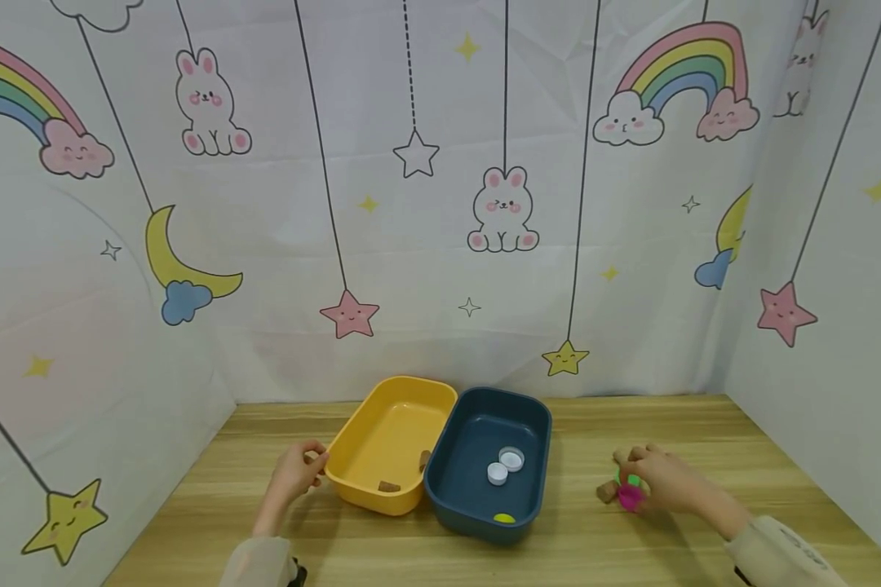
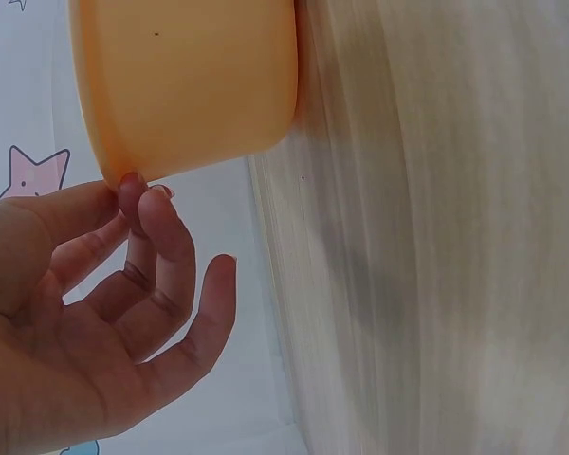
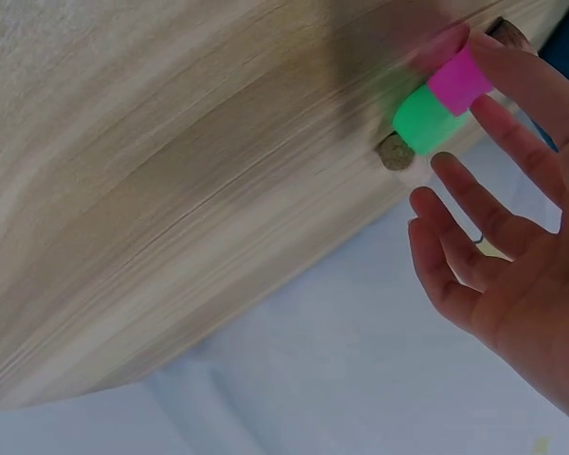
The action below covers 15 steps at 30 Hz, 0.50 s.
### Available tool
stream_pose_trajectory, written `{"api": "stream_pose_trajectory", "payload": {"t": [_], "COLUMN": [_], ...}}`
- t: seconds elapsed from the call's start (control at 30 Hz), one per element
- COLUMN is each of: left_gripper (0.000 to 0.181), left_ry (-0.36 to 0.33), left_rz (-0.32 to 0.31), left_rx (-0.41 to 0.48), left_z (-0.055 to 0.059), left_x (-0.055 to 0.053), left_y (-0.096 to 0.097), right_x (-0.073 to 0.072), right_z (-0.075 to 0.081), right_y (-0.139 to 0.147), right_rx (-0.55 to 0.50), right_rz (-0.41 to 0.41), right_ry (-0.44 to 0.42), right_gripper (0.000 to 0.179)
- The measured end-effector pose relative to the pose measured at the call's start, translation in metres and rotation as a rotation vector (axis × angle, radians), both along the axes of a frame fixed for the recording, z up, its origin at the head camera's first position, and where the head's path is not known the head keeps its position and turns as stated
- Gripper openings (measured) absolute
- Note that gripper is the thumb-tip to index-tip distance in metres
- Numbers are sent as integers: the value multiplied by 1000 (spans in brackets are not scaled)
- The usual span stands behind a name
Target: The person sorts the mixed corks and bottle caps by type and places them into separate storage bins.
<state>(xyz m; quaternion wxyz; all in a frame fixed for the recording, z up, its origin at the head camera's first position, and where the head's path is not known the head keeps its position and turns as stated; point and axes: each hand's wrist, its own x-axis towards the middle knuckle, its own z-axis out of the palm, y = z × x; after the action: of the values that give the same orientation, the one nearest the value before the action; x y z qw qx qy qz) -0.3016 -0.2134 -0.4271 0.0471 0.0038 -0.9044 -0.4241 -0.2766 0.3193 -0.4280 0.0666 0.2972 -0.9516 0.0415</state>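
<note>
My left hand (image 1: 298, 473) pinches the rim of a yellow bin (image 1: 338, 481) at its left side; the other fingers curl loosely below the edge in the left wrist view. On the right, my right hand (image 1: 664, 479) has thumb and index finger around a magenta bottle cap (image 3: 459, 81), the remaining fingers spread. A green cap (image 3: 427, 118) lies right against the magenta one. Brown cork pieces sit on both sides of the caps, one cork (image 1: 607, 492) to the left and another cork (image 3: 395, 152) behind.
A dark blue bin (image 1: 440, 497) stands beside the yellow one, holding two white caps (image 1: 498, 474) and a yellow cap (image 1: 504, 518). Two corks (image 1: 389, 487) lie in the yellow bin. The wooden table (image 1: 264, 432) meets printed cloth walls at the back and sides.
</note>
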Motion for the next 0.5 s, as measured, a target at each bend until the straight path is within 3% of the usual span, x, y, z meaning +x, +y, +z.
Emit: {"api": "stream_pose_trajectory", "payload": {"t": [0.5], "left_gripper": [15], "left_ry": [3], "left_rz": [7], "left_rx": [-1], "left_z": [2], "left_x": [0], "left_y": [1], "right_x": [-2], "right_z": [-2], "right_y": [-4], "right_rx": [-13], "right_rz": [19], "right_ry": [29], "right_gripper": [32]}}
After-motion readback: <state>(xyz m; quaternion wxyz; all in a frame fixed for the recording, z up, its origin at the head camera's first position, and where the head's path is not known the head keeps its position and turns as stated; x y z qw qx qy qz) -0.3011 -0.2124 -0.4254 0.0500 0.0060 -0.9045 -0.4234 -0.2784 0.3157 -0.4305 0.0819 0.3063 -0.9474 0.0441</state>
